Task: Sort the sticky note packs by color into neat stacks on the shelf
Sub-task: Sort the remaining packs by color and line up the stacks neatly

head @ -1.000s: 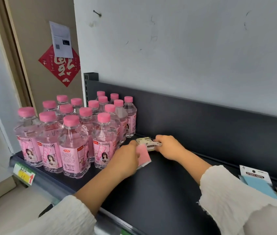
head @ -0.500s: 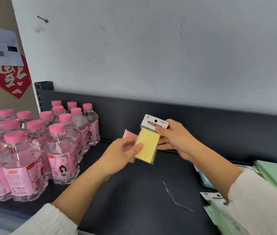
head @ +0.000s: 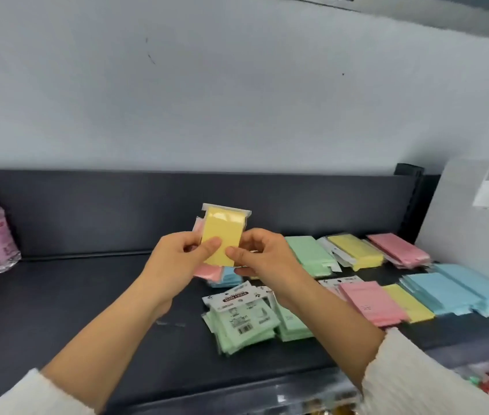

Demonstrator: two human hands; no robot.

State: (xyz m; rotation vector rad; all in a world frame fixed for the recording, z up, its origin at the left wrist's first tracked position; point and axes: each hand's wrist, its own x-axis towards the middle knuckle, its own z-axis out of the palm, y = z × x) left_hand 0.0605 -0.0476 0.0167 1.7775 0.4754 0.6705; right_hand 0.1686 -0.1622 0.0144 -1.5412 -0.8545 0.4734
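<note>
A yellow pack [head: 221, 236] (a pink pack [head: 197, 230] behind it) is pinched upright by both hands, left hand [head: 174, 262] and right hand [head: 262, 260], above the shelf [head: 87, 295].

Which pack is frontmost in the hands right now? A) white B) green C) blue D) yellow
D: the yellow pack faces the camera, pinched between the left hand and right hand, with a pink pack peeking out behind its left edge.
</note>
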